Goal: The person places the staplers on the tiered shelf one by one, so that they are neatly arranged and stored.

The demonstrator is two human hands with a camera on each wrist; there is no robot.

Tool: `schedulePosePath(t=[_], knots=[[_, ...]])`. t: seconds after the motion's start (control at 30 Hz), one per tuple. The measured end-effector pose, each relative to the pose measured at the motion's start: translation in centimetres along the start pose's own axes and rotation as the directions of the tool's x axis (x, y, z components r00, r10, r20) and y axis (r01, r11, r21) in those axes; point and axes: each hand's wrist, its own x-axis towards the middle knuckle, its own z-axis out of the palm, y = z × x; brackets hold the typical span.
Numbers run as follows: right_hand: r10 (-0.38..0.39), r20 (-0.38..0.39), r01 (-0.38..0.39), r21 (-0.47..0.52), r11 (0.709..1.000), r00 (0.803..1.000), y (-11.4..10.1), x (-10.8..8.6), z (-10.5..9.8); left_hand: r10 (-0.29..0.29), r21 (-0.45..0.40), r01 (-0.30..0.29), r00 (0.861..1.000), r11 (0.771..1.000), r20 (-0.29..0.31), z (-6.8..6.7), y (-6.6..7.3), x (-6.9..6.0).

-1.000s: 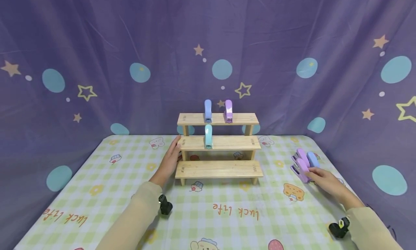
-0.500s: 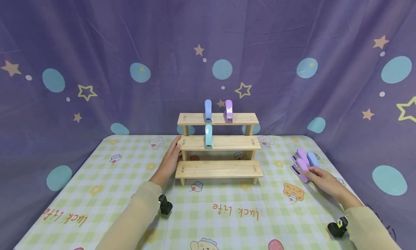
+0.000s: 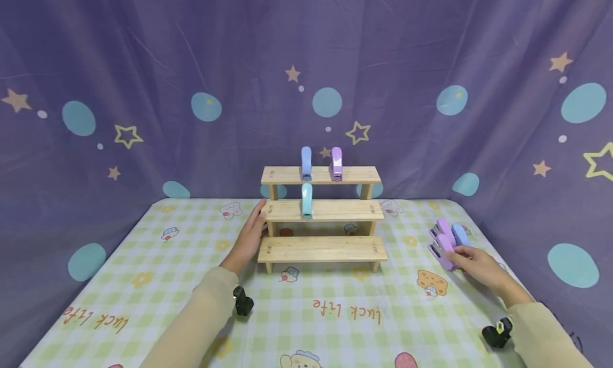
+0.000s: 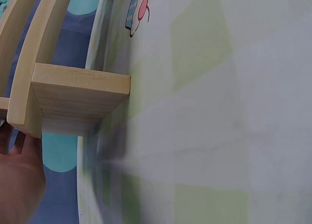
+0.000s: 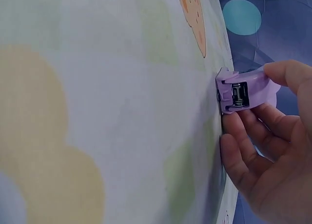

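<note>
A three-step wooden shelf [image 3: 324, 249] stands mid-table. My left hand [image 3: 247, 241] rests with extended fingers against its left end, at the middle step; the left wrist view shows the hand [image 4: 19, 180] partly hidden by the wood. On the right, my right hand [image 3: 479, 267] pinches a purple stapler [image 3: 445, 249] between thumb and fingers. The right wrist view has this stapler [image 5: 248, 91] end-on, close to the tablecloth. Just behind it are another purple stapler [image 3: 444, 227] and a blue stapler [image 3: 461, 234], partly covered by the hand.
The top step bears a blue stapler [image 3: 306, 163] and a purple stapler [image 3: 337, 164]. A teal stapler [image 3: 307, 201] stands on the middle step. Beneath lies a green checked tablecloth [image 3: 191, 315]; a purple curtain [image 3: 268, 43] hangs behind the table.
The right wrist has shifted very slightly left, with the purple stapler still pinched in nearly the same spot. The left hand and the shelf look unchanged.
</note>
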Motion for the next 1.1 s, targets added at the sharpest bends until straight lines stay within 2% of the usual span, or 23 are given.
schedulePosePath(t=[0.07, 0.1, 0.23, 0.3, 0.63, 0.8, 0.9, 1.1], knots=[[-0.006, 0.001, 0.006, -0.006, 1.0, 1.0, 0.0, 0.0, 0.0, -0.017, -0.011, 0.017, 1.0, 1.0, 0.007, 0.0, 0.9, -0.4], [-0.003, 0.0, 0.003, -0.01, 1.0, 1.0, -0.1, 0.0, 0.0, -0.015, -0.011, 0.015, 1.0, 1.0, 0.008, 0.0, 0.9, -0.4], [0.01, -0.005, -0.01, -0.015, 1.0, 1.0, -0.2, -0.2, -0.1, -0.005, 0.006, 0.005, 1.0, 1.0, 0.008, -0.1, 0.8, -0.5], [0.013, -0.007, -0.013, -0.011, 1.0, 1.0, -0.3, -0.3, -0.1, 0.009, 0.026, -0.009, 1.0, 1.0, 0.0, -0.1, -0.1, -0.1], [-0.072, -0.08, 0.07, -0.027, 0.997, 0.994, -2.0, -0.8, -0.5, -0.006, 0.036, 0.007, 1.0, 0.999, -0.008, 0.0, 0.1, -0.2], [-0.091, -0.083, 0.087, -0.048, 0.995, 0.992, -3.3, -0.9, -1.0, -0.021, 0.053, 0.021, 1.0, 0.998, -0.002, -0.1, 0.1, -0.1], [-0.105, -0.093, 0.101, -0.05, 0.994, 0.99, -4.2, -1.0, -1.2, -0.04, 0.042, 0.04, 0.999, 0.998, 0.007, -0.1, 0.6, -0.3], [-0.141, -0.121, 0.139, -0.024, 0.99, 0.983, -5.9, -1.0, -1.3, -0.066, 0.035, 0.065, 0.997, 0.997, 0.029, 0.1, 3.0, -1.4]])
